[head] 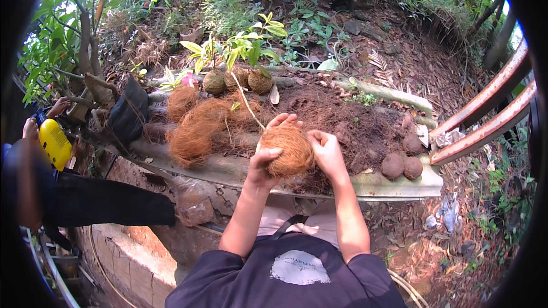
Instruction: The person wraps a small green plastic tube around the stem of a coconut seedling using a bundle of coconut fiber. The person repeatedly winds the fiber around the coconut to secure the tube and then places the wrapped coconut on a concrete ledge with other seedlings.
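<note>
My left hand (266,158) holds a ball of brown coconut fibre (287,150), its fingers behind it and the thumb across its front. A thin pale stem (245,99) with green leaves at its far end rises from the ball. At the ball's right side my right hand (323,147) has its thumb and index finger pinched together; whether fibre lies between them cannot be told. Loose coconut fibre (192,137) lies in a heap to the left on the corrugated bench. Several finished-looking fibre balls (259,81) sit at the back. Dark crumbly soil and fibre (325,109) cover the middle.
Several round soil balls (392,165) rest at the bench's right end, beside rusty metal bars (483,124). A black pot or bag (128,111) stands left. Below it hangs a clear plastic bag (192,201). Another person's hand (30,129) is near a yellow bottle (55,143) at far left.
</note>
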A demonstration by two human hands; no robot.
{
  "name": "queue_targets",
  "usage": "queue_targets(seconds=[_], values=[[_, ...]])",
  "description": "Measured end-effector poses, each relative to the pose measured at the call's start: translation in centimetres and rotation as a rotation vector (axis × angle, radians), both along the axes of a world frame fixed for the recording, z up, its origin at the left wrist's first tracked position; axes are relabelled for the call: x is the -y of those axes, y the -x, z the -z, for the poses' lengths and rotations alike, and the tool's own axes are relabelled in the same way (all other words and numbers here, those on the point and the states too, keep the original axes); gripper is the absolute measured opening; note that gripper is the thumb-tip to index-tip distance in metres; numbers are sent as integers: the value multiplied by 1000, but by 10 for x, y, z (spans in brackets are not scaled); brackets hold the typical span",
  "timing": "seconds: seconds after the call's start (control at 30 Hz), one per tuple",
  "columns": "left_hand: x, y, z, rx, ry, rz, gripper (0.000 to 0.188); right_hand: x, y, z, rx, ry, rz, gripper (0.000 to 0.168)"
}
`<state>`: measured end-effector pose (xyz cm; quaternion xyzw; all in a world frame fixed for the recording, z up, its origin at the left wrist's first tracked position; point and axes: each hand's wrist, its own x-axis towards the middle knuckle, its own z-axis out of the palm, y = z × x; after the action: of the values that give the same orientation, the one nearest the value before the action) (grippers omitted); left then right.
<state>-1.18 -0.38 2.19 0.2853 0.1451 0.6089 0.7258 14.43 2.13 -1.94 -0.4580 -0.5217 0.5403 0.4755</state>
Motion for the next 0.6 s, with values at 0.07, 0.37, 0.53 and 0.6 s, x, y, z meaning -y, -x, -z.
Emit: queue_targets(seconds=[0.07, 0.37, 0.53, 0.6], values=[[-3, 3, -1, 191, 58, -29, 58, 18, 1, -15, 63, 95, -66, 24], [-12, 3, 4, -40, 110, -419, 50, 70, 1, -50, 484, -405, -221, 12], [-4, -11, 13, -113, 123, -425, 60, 52, -8, -76, 460, -726, -62, 3], [-1, -17, 9, -140, 136, -343, 58, 39, 2, -51, 18, -573, 132, 15]])
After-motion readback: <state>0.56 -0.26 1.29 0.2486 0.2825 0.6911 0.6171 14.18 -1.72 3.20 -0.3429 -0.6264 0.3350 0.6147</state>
